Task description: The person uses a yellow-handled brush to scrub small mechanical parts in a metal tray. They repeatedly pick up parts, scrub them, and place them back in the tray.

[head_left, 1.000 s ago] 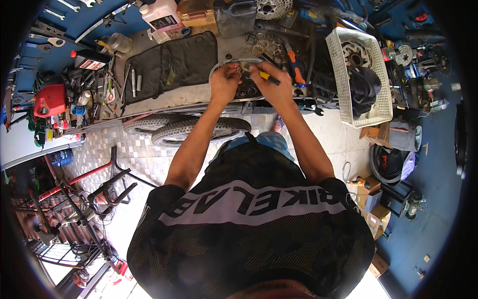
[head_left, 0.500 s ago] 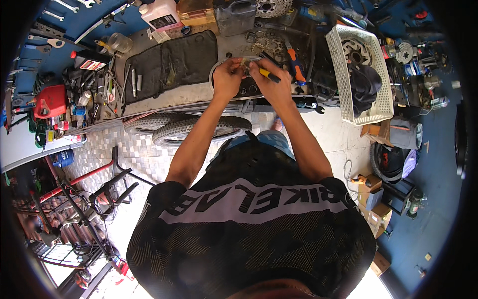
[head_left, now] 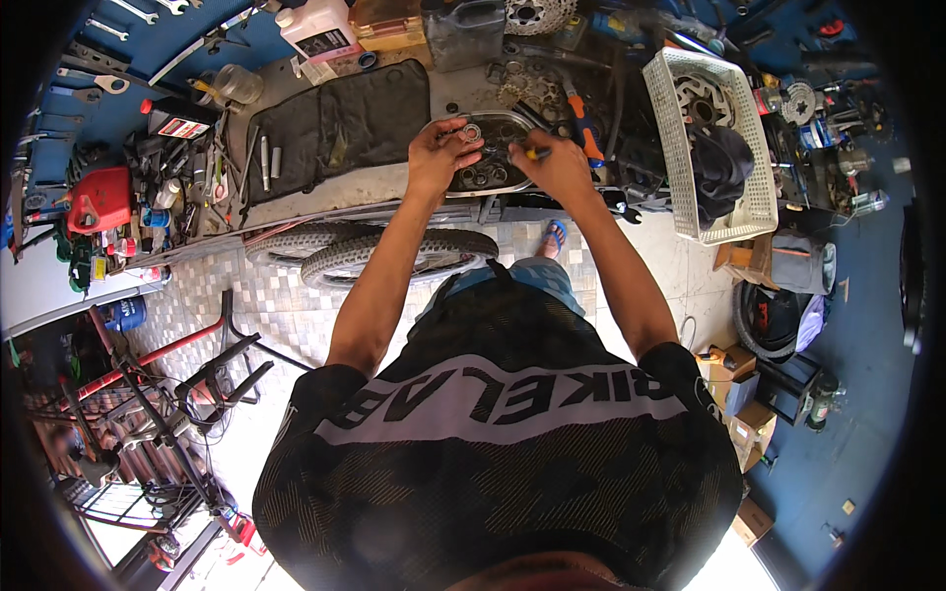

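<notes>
I am observing through the head camera. The left hand (head_left: 439,156) is pinching a metal bearing ring (head_left: 472,132) between thumb and fingers, and the ring's open face is turning toward the view; being round, it is presenting no long axis. The right hand (head_left: 564,169) is closing its fingers around a yellow-and-black tool (head_left: 537,154), which is lying roughly crosswise and pointing back toward the left, mostly hidden by the grip. The ring is sitting to the right hand's left and slightly farther from the body, apart from it. Beneath both hands, a metal-rimmed tray (head_left: 498,191) is holding dark round parts (head_left: 481,177). Farther right, a white perforated basket (head_left: 673,158) is containing a disc rotor (head_left: 705,101) and a dark cloth (head_left: 722,177).
</notes>
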Demonstrator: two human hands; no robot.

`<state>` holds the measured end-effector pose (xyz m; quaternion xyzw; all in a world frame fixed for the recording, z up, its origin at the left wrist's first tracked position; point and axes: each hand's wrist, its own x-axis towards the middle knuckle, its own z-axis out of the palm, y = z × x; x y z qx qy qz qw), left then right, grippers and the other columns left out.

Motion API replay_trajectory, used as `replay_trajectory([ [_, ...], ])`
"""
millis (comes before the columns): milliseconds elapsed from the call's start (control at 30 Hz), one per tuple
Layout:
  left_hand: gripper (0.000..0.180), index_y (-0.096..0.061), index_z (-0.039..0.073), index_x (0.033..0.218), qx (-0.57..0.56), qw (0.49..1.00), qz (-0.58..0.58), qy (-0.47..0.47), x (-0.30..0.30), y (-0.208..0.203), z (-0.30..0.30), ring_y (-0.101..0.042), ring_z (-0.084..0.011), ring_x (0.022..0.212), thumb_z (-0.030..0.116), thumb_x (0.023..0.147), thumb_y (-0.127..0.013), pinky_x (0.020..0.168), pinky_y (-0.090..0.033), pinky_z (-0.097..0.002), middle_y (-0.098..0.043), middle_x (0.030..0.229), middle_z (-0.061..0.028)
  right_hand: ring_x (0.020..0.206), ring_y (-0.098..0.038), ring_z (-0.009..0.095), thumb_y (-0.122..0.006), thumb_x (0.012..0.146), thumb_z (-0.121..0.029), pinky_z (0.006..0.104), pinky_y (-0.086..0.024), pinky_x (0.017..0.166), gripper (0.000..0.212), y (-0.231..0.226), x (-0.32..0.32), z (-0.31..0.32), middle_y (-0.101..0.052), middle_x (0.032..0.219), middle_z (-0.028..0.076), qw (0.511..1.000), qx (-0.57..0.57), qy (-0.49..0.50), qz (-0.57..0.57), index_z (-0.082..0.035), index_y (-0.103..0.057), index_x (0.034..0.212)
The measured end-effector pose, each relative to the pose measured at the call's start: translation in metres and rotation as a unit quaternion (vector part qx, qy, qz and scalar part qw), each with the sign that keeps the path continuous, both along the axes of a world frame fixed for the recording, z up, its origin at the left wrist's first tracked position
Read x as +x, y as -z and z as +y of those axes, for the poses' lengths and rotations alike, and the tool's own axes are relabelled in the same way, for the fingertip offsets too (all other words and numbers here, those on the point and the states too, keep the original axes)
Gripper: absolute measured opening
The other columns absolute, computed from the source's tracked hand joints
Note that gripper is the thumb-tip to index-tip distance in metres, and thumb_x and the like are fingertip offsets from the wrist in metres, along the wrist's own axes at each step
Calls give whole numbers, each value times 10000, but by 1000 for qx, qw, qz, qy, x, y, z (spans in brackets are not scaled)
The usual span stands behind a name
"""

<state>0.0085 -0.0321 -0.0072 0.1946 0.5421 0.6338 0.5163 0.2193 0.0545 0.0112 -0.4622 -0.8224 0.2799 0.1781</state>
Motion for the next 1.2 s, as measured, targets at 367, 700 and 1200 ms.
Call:
replay_trajectory([
  [367,258,-654,-100,1254,-39,997,65,-2,6,0,3,-774,-252,953,14,1023,-673,862,-675,-351,-714,1131,-159,770,-741,364,-789,972,-379,428,-553,694,330,-22,-22,-8,-754,826,131,985,3,-15,172,-59,-736,912],
  [700,219,-670,-113,1208,-53,996,73,8,12,-17,7,-781,-244,952,-13,1017,-638,820,-670,-310,-734,1093,-158,815,-730,344,-838,927,-252,432,-565,732,215,-19,-11,3,-752,911,133,979,83,-72,173,-59,-764,988],
  [1200,250,-671,-115,1259,-67,992,96,53,0,-13,7,-800,-260,956,27,1061,-611,788,-674,-310,-750,1098,-179,867,-697,310,-824,935,-181,413,-547,798,184,-41,-5,-15,-751,956,118,967,94,-164,173,-49,-789,1058],
])
